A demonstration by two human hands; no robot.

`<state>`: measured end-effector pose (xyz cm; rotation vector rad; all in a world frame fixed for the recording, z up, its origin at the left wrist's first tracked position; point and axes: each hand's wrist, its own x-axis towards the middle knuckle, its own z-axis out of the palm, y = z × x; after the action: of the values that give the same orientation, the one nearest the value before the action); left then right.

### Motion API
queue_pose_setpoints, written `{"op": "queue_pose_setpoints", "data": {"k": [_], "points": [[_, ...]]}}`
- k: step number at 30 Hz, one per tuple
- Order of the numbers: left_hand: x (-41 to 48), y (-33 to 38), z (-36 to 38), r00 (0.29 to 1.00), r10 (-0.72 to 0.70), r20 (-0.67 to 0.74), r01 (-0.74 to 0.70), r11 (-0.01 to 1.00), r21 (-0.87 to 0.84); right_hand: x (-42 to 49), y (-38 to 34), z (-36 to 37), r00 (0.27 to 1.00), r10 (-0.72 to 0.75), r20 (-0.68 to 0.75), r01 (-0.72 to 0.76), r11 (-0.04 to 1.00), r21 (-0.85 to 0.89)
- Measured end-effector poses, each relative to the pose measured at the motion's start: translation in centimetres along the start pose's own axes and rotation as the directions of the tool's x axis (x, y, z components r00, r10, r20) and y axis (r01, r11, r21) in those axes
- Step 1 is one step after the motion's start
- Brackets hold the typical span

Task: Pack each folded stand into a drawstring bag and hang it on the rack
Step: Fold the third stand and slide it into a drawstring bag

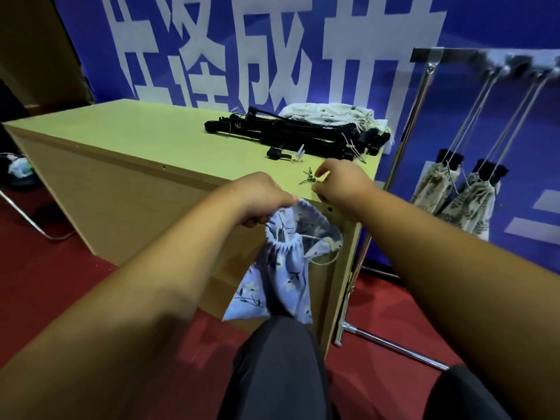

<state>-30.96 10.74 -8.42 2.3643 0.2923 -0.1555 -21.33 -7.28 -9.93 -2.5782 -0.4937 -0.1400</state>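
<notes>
Blue banner (472,22) with big white characters at the back, red carpet floor (60,268), and a light wood desk (136,131) running from 9 to 1 o'clock.

Left hand (257,198), just above centre: fingers curled tight, gripping the gathered rim of a blue floral drawstring bag (278,277). The bag hangs down off the near desk edge toward 6 o'clock, its mouth pulled partly open and its bottom near the person's dark trouser leg (272,374). A loose loop of white cord (321,260) dangles from the bag's right side.

Right hand (342,183), at 1 o'clock of the left hand, sits over the near desk edge. Fingers are curled in, thumb and forefinger close together, narrow. The fingertips are just beside a small metal clip (307,177) on the desk. Cannot tell if it pinches the clip, the cord, or nothing.

Folded black stands (291,131) lie in a heap on the desk at 12 to 1 o'clock, none in the blue bag. A pile of cream floral bags (333,115) is just behind them, touching.

Metal rack (424,86) stands at 2 to 3 o'clock beside the desk. Two filled cream floral bags (472,201) hang on it by long cords, black stand ends poking out of the tops.
</notes>
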Motion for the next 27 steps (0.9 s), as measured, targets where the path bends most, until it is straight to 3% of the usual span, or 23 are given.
{"op": "queue_pose_setpoints", "data": {"k": [4,27], "points": [[0.5,-0.7,0.1,1.000,0.018,0.023,-0.018,1.000,-0.016,1.1,1.1,2.4,0.985,0.074,-0.155,-0.071,0.997,0.026],[0.1,0.0,1.7,0.999,0.013,0.040,-0.009,0.994,-0.107,1.1,1.3,2.4,0.991,0.035,-0.128,-0.028,0.998,0.055]]}}
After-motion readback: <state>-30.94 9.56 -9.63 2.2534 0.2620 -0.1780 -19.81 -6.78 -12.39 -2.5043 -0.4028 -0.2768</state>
